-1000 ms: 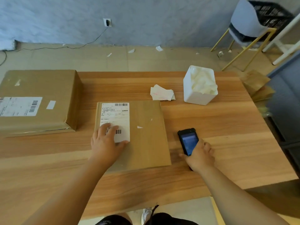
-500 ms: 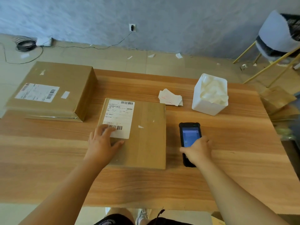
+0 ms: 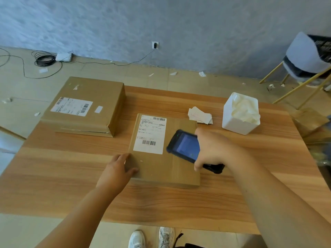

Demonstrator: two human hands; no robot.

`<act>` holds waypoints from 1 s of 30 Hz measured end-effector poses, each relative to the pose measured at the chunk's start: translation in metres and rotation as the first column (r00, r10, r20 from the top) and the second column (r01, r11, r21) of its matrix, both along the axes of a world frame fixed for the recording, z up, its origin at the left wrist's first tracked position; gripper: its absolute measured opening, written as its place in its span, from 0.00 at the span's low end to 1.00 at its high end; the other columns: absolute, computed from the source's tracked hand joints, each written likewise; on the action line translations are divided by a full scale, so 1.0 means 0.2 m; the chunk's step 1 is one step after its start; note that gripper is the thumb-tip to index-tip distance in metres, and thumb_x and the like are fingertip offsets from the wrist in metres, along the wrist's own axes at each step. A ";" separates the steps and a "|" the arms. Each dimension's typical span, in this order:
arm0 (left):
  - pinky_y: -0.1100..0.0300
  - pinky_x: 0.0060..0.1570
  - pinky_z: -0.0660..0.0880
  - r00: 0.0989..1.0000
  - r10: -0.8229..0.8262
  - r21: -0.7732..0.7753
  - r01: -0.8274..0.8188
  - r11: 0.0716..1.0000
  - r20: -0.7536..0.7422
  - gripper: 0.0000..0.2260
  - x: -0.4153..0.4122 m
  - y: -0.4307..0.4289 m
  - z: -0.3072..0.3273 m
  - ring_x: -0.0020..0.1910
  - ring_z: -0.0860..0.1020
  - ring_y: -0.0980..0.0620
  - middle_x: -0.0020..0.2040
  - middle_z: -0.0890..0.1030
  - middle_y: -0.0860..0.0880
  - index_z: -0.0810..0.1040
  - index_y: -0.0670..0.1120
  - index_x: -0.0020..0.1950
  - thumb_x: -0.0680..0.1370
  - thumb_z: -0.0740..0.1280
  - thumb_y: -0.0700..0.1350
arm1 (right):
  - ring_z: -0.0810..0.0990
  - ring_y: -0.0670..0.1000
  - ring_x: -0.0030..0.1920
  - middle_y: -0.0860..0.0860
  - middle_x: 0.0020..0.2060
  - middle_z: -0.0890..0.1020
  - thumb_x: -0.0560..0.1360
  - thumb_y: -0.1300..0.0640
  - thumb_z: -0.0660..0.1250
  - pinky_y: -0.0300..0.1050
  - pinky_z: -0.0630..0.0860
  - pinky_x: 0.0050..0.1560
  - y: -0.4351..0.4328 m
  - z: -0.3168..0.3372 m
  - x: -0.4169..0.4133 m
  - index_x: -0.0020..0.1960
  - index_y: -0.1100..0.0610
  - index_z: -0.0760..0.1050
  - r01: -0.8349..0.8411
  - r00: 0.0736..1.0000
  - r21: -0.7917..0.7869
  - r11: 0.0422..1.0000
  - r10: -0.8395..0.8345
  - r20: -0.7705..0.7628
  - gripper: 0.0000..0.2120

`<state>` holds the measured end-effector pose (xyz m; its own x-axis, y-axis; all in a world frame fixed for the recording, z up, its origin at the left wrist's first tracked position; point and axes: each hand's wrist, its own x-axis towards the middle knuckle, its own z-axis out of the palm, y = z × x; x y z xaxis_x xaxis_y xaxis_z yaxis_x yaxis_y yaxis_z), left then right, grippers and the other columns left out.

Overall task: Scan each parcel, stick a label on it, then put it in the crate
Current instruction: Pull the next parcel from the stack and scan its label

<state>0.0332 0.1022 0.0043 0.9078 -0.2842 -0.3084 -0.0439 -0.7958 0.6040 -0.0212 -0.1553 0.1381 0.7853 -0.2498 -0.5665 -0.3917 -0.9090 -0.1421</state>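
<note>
far left, on the floor by the wall: coil of black cable (image 3: 44, 59). on the wooden counter (image 3: 53, 176), at its far-left corner: big cardboard box (image 3: 111, 97), lying flat, barcoded sheet on top. toward the middle: left hand (image 3: 116, 171) laid on the near-left corner of the flat parcel (image 3: 170, 169), fingers along its left edge, thumb on its top face, grip released, clasping nothing. flat parcel lying mid-counter, near the big box but apart from it, shipping label (image 3: 149, 134) stuck on its left half, barcodes at top and bottom. over the parcel's right half: handheld scanner (image 3: 184, 145), screen lit and facing up, nose aimed left at the label. right hand (image 3: 216, 149) wrapped round the scanner's rear, grip clenched on it. farther back, just past the parcel's far-right corner: stack of loose labels (image 3: 199, 115). right of those: white bin (image 3: 236, 122) stuffed with crumpled pale paper. beyond the counter at far right: chair (image 3: 302, 56) with gold legs, black crate (image 3: 322, 43) showing behind its backrest, blurred. at the bottom edge, below the counter's near side: pair of pale shoes (image 3: 150, 238).
</note>
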 end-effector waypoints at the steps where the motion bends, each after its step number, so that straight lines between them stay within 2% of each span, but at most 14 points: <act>1: 0.51 0.57 0.75 1.000 -0.010 -0.004 0.010 1.000 0.000 0.26 0.00 0.01 0.00 0.57 0.76 0.47 0.64 0.72 0.48 0.68 0.47 0.69 0.73 0.70 0.49 | 0.74 0.50 0.39 0.50 0.42 0.74 0.58 0.51 0.80 0.46 0.73 0.35 0.03 0.02 0.00 0.51 0.54 0.64 -0.047 0.998 -0.032 0.998 0.045 -0.051 0.31; 4: 0.52 0.58 0.74 0.999 -0.037 -0.019 0.037 0.999 0.005 0.26 0.00 0.03 -0.01 0.58 0.75 0.47 0.65 0.72 0.48 0.68 0.47 0.70 0.74 0.70 0.49 | 0.72 0.50 0.37 0.51 0.41 0.74 0.59 0.51 0.80 0.45 0.70 0.32 0.11 0.04 0.00 0.50 0.54 0.65 -0.117 0.986 -0.096 0.988 0.105 -0.127 0.29; 10: 0.54 0.56 0.73 0.997 -0.077 -0.033 0.078 0.996 0.024 0.26 0.01 0.05 -0.02 0.57 0.76 0.46 0.64 0.72 0.48 0.68 0.46 0.69 0.74 0.70 0.50 | 0.75 0.51 0.40 0.50 0.41 0.75 0.60 0.52 0.80 0.46 0.73 0.36 0.19 0.06 0.00 0.51 0.55 0.66 -0.139 0.979 -0.158 0.978 0.112 -0.172 0.29; 16: 0.52 0.58 0.73 0.996 -0.087 -0.023 0.087 0.996 0.018 0.27 0.01 0.05 -0.03 0.59 0.75 0.47 0.65 0.71 0.48 0.66 0.46 0.70 0.74 0.69 0.51 | 0.74 0.51 0.39 0.51 0.42 0.74 0.60 0.51 0.80 0.46 0.72 0.35 0.19 0.05 -0.02 0.50 0.54 0.63 -0.096 0.986 -0.156 0.983 0.073 -0.146 0.29; 23: 0.51 0.59 0.73 0.996 -0.089 0.006 0.089 0.996 0.012 0.26 0.03 0.03 -0.03 0.59 0.74 0.46 0.64 0.71 0.47 0.66 0.46 0.69 0.74 0.69 0.50 | 0.74 0.50 0.39 0.50 0.42 0.72 0.59 0.52 0.80 0.44 0.72 0.33 0.16 0.00 -0.10 0.50 0.54 0.63 0.035 0.998 -0.097 0.995 -0.040 -0.051 0.30; 30: 0.52 0.59 0.73 0.994 -0.105 0.010 0.105 0.994 0.010 0.25 0.04 0.03 -0.02 0.58 0.74 0.46 0.63 0.71 0.47 0.67 0.46 0.68 0.74 0.70 0.50 | 0.73 0.50 0.39 0.50 0.42 0.72 0.59 0.53 0.80 0.44 0.72 0.34 0.18 0.01 -0.10 0.50 0.54 0.63 0.018 0.997 -0.100 0.995 -0.026 -0.079 0.29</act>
